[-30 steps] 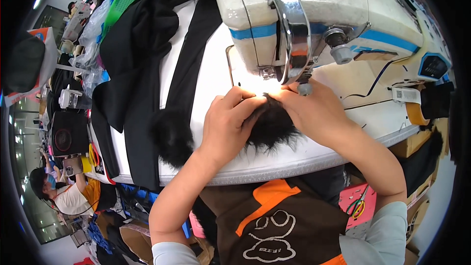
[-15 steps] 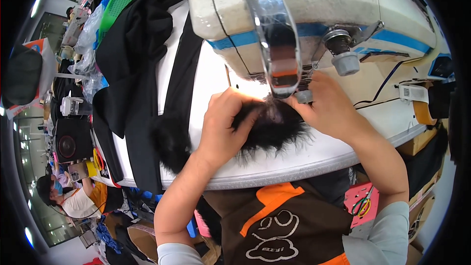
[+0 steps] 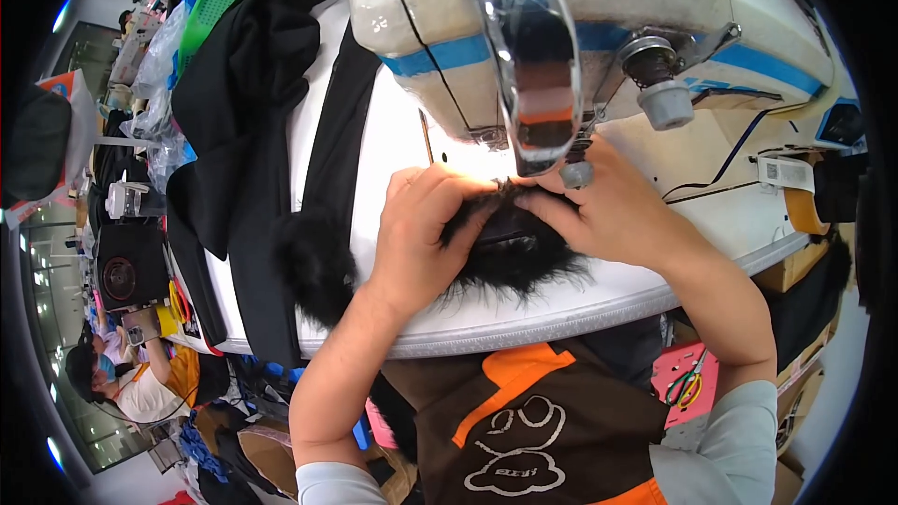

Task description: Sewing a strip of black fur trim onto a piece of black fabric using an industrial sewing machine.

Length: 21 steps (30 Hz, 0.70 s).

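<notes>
A piece of black fur (image 3: 514, 271) lies on the white table under the head of a sewing machine (image 3: 421, 9). My left hand (image 3: 412, 238) grips its left side, thumb bent over the fur. From the right, my right hand (image 3: 613, 210) pinches the fur's upper edge between thumb and fingers. Both thumbs are close together just below the lit needle area, where the needle itself is hidden. A smooth dark strip shows in the middle of the fur. The shiny curved metal cover (image 3: 533, 65) hangs over my fingertips and hides some of them.
Left of my hands lie black cloth (image 3: 248, 103) and a black fur bundle (image 3: 318, 262). A grey thread-tension knob (image 3: 666, 105) juts out above my right hand. Scissors (image 3: 687, 388) rest on a pink board below the table edge. A co-worker (image 3: 140, 379) sits at far left.
My right thumb has moved left onto the fur, closer to my left hand. The fur's middle has folded to show a smooth dark strip. The view has shifted slightly.
</notes>
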Motion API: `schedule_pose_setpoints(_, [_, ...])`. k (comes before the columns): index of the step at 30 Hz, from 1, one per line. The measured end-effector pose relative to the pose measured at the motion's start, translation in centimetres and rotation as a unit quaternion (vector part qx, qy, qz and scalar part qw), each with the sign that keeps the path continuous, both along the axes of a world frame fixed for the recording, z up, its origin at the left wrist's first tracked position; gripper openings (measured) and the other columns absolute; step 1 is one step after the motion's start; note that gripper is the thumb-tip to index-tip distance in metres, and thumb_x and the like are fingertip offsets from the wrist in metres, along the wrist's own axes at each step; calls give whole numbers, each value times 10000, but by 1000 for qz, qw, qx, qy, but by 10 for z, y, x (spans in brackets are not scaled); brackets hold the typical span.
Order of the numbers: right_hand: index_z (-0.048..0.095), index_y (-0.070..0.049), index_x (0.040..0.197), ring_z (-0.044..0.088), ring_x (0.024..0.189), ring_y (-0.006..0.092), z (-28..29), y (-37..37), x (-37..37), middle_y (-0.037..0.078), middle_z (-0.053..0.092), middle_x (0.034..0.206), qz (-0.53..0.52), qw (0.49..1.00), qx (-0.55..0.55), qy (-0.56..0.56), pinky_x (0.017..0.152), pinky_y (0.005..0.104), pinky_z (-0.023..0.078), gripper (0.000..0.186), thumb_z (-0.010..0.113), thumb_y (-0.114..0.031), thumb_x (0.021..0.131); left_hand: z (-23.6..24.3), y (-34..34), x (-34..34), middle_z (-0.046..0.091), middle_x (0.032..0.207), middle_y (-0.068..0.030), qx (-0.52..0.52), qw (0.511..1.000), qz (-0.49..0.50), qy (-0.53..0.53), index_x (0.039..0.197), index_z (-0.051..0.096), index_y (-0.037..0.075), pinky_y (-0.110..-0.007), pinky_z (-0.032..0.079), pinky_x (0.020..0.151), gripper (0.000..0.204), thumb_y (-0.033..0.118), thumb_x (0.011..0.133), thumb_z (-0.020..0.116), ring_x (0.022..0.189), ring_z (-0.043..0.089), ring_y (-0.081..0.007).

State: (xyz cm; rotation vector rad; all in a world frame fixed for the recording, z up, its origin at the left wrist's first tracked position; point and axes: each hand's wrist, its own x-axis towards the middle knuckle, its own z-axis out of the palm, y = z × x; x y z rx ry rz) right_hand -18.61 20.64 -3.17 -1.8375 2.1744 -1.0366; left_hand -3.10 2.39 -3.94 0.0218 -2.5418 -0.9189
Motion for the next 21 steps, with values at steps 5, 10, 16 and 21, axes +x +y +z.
schedule_pose_setpoints(5, [683, -69, 1020, 620, 981, 364, -4, 6, -6, 113, 655, 1004, -60, 998, -5, -27, 838, 463, 505, 198, 752, -145, 850, -1, -1, 1, 662, 935, -21, -40, 999, -4, 17, 1024, 722, 110, -362, 436, 886, 255, 31, 791, 793, 886, 644, -244])
schedule_pose_setpoints(10, [674, -48, 898, 601, 959, 325, -4, 2, 4, 87, 609, 920, -88, 995, -34, 32, 822, 453, 508, 148, 756, -140, 815, -2, 0, -4, 657, 947, -7, -43, 999, 2, 22, 1047, 747, 124, -355, 427, 902, 297, 21, 772, 793, 907, 637, -222])
schedule_pose_setpoints(16, [688, -40, 891, 594, 961, 326, -9, 3, -3, 102, 607, 924, -45, 997, 21, 60, 846, 448, 490, 148, 759, -135, 803, -5, -2, -7, 659, 954, 5, -34, 999, -2, -1, 1025, 756, 125, -354, 420, 909, 271, 21, 776, 786, 921, 636, -205])
schedule_pose_setpoints(21, [683, -41, 917, 590, 956, 331, 4, 5, -3, 102, 606, 927, 7, 993, 45, 105, 837, 451, 484, 148, 753, -123, 815, -3, -4, -10, 677, 946, -15, 3, 999, -2, -51, 985, 743, 119, -362, 423, 895, 188, 76, 809, 791, 920, 650, -230])
